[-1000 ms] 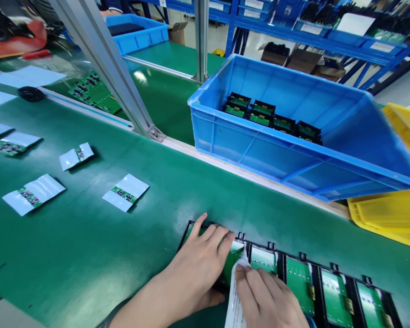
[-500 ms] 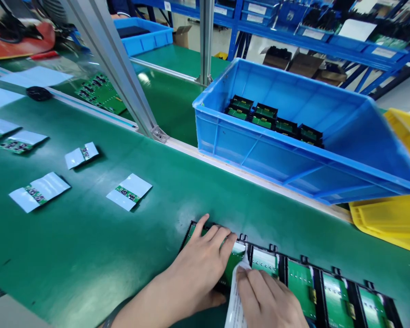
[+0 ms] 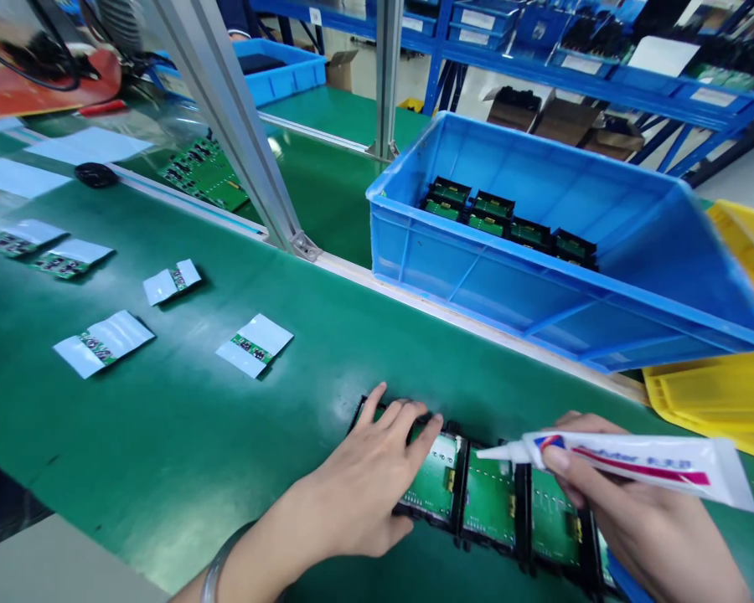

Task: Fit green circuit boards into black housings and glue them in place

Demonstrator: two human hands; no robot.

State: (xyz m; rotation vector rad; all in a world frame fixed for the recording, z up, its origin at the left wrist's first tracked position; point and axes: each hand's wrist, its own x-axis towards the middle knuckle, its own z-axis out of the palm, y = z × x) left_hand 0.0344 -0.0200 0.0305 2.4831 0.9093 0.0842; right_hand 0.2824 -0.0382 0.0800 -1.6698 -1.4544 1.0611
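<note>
A row of green circuit boards in black frames (image 3: 490, 496) lies slanting across the green mat. My left hand (image 3: 368, 469) rests on the left end of the row, its fingers spread over the frame's far edge and its thumb at the near side. Between the thumb and fingers of my right hand (image 3: 628, 502) is a white tube (image 3: 647, 465) with a red stripe, held nearly level. Its narrow nozzle points left, over the upper part of a board near the middle of the row. My right hand hides part of the row's right end.
A blue bin (image 3: 477, 260) holding more framed boards stands behind the row, with yellow trays (image 3: 716, 406) to its right. Several boards with white covering, one nearby (image 3: 255, 345), lie at left. A metal post (image 3: 245, 126) rises behind the mat.
The tube has swung from steep to nearly level, and my right hand has moved right and up with it. My left hand still rests on the row. The view has shifted slightly.
</note>
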